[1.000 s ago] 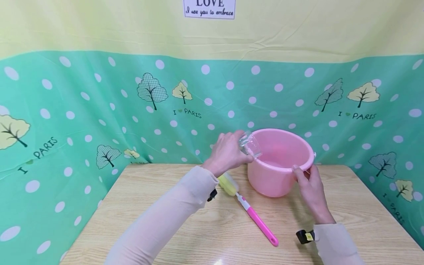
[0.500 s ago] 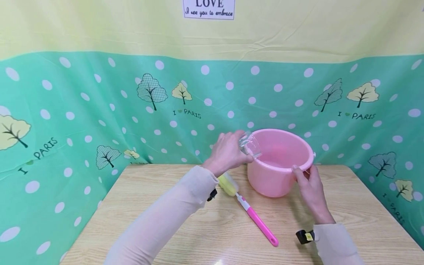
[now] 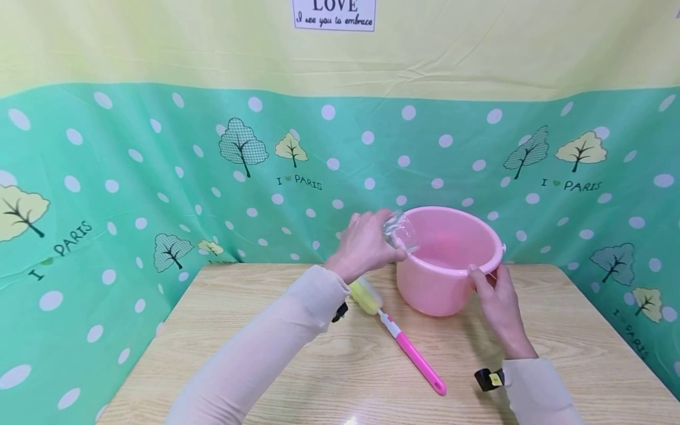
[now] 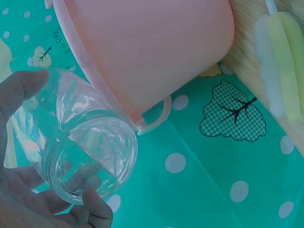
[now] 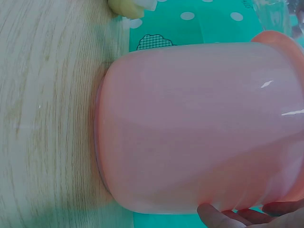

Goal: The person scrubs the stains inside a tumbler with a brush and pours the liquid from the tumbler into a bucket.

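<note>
My left hand (image 3: 366,245) grips a clear drinking glass (image 3: 401,232), tilted with its mouth over the left rim of a pink bucket (image 3: 432,289). In the left wrist view, thumb and fingers wrap the glass (image 4: 90,137), its thick round base facing the camera. The bucket stands upright on the table. My right hand (image 3: 499,304) holds the bucket's right side, thumb on the rim and fingers against the outer wall. The right wrist view has those fingertips (image 5: 213,216) at the bucket wall (image 5: 190,128). The bucket's bottom inside is hidden.
A sponge brush with a pink handle (image 3: 419,360) lies on the wooden table (image 3: 255,366), its yellow and white head (image 3: 366,295) near the bucket and under the left wrist. A green polka-dot curtain (image 3: 319,147) hangs close behind the table and along both sides.
</note>
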A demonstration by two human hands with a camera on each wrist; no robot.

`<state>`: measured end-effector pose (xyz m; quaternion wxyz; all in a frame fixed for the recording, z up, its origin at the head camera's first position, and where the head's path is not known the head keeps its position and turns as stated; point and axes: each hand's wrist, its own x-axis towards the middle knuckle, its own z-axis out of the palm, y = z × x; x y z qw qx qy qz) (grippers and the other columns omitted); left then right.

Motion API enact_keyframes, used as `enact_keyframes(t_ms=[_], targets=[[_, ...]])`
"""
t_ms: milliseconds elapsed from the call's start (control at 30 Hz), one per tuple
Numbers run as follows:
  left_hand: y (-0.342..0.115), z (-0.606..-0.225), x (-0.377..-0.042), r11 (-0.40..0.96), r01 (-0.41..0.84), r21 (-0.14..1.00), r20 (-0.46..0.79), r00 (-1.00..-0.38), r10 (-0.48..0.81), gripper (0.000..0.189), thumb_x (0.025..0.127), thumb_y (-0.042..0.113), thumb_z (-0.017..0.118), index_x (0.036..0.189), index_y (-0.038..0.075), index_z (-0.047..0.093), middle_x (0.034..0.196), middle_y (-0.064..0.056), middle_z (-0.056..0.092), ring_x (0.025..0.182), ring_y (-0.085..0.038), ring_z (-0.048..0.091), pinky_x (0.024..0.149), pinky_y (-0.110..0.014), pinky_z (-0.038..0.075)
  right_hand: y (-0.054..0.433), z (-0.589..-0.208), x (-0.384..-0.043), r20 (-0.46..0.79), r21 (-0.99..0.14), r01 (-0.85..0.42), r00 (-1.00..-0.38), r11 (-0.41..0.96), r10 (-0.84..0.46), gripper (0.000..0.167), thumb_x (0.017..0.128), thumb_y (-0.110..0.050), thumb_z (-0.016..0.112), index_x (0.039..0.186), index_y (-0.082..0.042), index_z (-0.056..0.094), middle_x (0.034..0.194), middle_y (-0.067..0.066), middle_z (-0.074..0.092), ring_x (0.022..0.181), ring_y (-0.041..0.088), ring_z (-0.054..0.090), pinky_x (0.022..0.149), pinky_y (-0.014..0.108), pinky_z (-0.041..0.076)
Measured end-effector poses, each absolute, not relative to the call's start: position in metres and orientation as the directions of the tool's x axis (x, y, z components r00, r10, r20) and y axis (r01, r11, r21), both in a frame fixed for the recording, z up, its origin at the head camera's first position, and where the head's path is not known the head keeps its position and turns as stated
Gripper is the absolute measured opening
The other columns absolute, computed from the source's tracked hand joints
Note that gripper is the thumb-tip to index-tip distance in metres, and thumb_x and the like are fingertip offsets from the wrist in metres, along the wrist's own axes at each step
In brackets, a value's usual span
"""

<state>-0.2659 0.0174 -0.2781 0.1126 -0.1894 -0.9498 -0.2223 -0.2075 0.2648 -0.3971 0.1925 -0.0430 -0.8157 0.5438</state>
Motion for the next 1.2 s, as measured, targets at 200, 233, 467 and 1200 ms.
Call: enact_keyframes(t_ms=[200,233,467,1200], targets=[[0.0181,-0.2768,-0.265,0.833,0.407,0.374,0.292,-0.904,0.311,0.085,0.065,0.043,0.081,0.139,0.022,0.047,0.107,0.002,0.057,0.101,-0.018,0.043,0.072,-0.031,0.045,0.265,-0.3964,-0.2072,0.264,-0.908,-0.139,-0.923,0.395,0.282,0.067,0.099,-0.042,0.045,0.15,-0.007,0.018,0.145,0.017,0.034,0.129,0.031,0.038,0.093,0.022,0.047],[0.0181,-0.2767,-0.2648,0.833,0.408,0.373,0.292,-0.904,0.312,0.085,0.065,0.043,0.081,0.139,0.022,0.047,0.106,0.002,0.057,0.1,-0.018,0.043,0.071,-0.031,0.045,0.2649,-0.3962,-0.2071,0.264,-0.909,-0.141,-0.923,0.393,0.281,0.067,0.099,-0.042,0.045,0.15,-0.007,0.018,0.145,0.017,0.034,0.129,0.031,0.039,0.092,0.021,0.047],[0.0174,-0.2768,-0.2648,0.833,0.414,0.368,0.293,-0.901,0.319,0.085,0.064,0.043,0.081,0.139,0.022,0.047,0.105,0.002,0.057,0.1,-0.018,0.043,0.073,-0.031,0.045,0.2636,-0.3964,-0.2075,0.261,-0.906,-0.136,-0.925,0.401,0.275,0.068,0.099,-0.043,0.045,0.15,-0.008,0.017,0.146,0.016,0.033,0.13,0.031,0.038,0.097,0.03,0.046],[0.0197,-0.2719,-0.264,0.852,0.4,0.339,0.264,-0.909,0.322,0.084,0.066,0.044,0.08,0.139,0.023,0.046,0.098,0.004,0.054,0.096,-0.017,0.041,0.069,-0.029,0.043,0.2616,-0.3948,-0.205,0.262,-0.899,-0.133,-0.927,0.418,0.267,0.069,0.099,-0.046,0.043,0.151,-0.009,0.016,0.146,0.015,0.033,0.128,0.033,0.039,0.096,0.03,0.048]])
